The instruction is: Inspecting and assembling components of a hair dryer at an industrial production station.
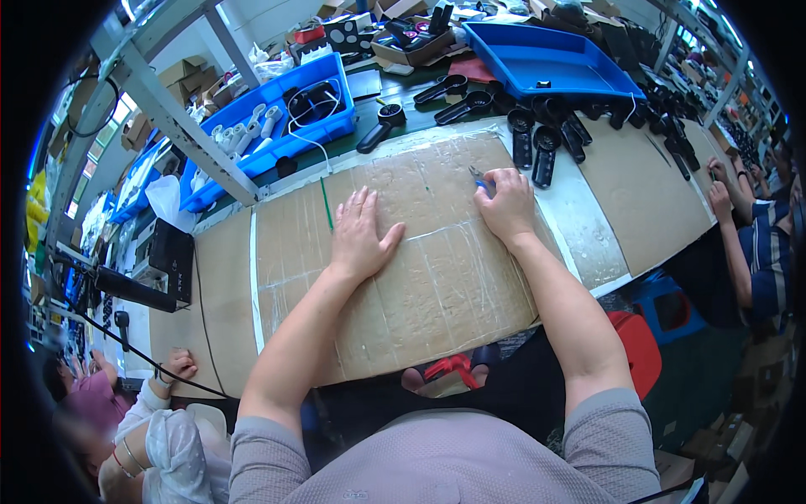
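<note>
Apparently at a pick-up step, the right hand (506,204) pinches a small blue-handled tool (482,180) lying on the taped cardboard surface (437,286); the left hand (361,233) lies spread flat beside it. Lifting it calls for a firm pinch.

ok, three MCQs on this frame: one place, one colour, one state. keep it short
1. Where does the left hand rest?
A. flat on the taped cardboard
B. inside a tray
C. on a black handle

2. What colour is the empty tray at the top right?
A. red
B. blue
C. white

3. How is the right hand?
A. spread flat
B. raised off the bench
C. curled around a small tool

Answers: 1 A, palm down on the cardboard; 2 B, its walls are blue; 3 C, fingers bent over the tool.
</note>
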`<move>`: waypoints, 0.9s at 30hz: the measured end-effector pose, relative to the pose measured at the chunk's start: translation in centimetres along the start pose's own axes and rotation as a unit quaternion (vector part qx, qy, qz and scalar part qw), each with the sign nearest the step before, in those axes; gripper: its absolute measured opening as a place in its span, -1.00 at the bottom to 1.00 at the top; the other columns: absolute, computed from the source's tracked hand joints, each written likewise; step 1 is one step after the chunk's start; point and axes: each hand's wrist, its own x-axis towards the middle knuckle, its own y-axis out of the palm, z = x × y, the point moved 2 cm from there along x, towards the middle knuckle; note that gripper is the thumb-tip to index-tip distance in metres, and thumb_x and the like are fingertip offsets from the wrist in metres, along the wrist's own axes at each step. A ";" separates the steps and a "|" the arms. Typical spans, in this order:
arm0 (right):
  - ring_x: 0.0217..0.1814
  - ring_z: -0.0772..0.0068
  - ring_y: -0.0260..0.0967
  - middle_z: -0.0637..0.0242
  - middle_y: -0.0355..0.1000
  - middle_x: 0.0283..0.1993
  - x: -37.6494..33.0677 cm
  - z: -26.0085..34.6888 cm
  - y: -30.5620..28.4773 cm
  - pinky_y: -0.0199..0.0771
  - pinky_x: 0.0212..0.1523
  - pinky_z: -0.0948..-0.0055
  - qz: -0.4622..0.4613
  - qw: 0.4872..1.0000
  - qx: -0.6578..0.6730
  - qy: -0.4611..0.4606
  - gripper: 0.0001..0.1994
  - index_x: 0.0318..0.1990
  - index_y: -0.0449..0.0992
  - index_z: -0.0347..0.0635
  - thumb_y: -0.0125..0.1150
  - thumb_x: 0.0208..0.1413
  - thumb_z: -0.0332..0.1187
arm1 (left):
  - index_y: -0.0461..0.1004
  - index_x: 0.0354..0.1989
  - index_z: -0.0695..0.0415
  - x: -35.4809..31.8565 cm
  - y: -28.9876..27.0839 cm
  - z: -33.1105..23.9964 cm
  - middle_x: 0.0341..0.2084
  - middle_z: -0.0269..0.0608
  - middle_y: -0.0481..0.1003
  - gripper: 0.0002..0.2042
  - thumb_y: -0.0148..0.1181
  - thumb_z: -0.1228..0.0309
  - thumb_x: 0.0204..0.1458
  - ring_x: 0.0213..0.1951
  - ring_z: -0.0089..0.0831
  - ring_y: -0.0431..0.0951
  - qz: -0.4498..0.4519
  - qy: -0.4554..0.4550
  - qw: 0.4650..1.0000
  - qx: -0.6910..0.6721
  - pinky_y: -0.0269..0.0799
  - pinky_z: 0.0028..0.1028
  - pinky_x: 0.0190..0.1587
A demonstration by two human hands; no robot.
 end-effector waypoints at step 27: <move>-0.05 0.18 0.45 0.27 0.55 -0.11 0.1 -0.9 0.9 0.43 0.07 0.26 -0.015 1.000 0.023 -0.013 -0.75 -0.15 0.63 -0.09 0.23 0.09 -0.20 | 0.13 0.43 0.34 -12.7 -3.2 -13.4 0.43 0.25 0.11 -0.11 0.10 -0.17 0.15 0.52 0.03 -0.02 0.246 0.248 0.916 -0.195 -0.26 -0.06 0.54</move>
